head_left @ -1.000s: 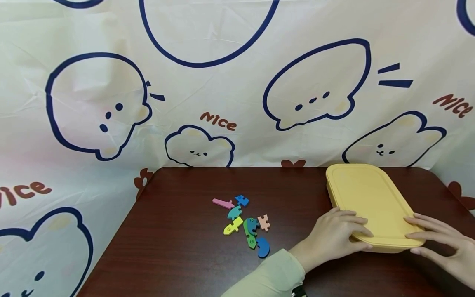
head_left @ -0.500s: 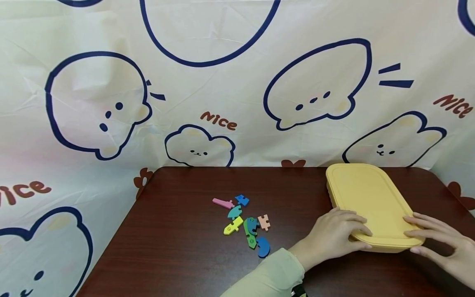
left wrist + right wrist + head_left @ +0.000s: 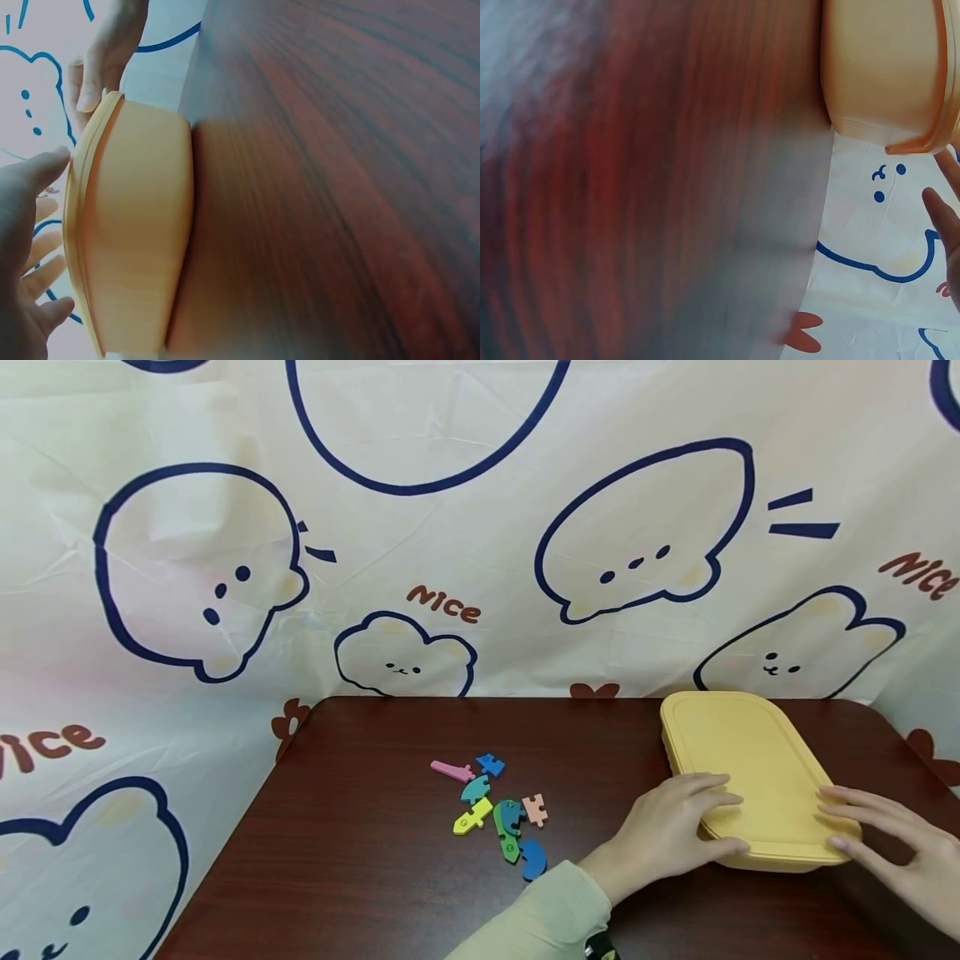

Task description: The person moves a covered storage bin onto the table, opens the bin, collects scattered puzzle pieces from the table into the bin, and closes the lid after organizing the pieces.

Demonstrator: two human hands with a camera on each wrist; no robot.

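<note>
Long, round-cornered yellow plastic box (image 3: 750, 752) is lying b/w L hand (image 3: 663, 827) & R hand (image 3: 930, 864), pointing far-left; fingers are spreading loose at near end.

From the head I looked forward and down across the table (image 3: 360, 877) to the printed backdrop (image 3: 502, 552). My two wrist views sat low and much closer, both turned sideways; they shared the yellow box (image 3: 757, 768), cut off by the right one's frame edge.
</note>
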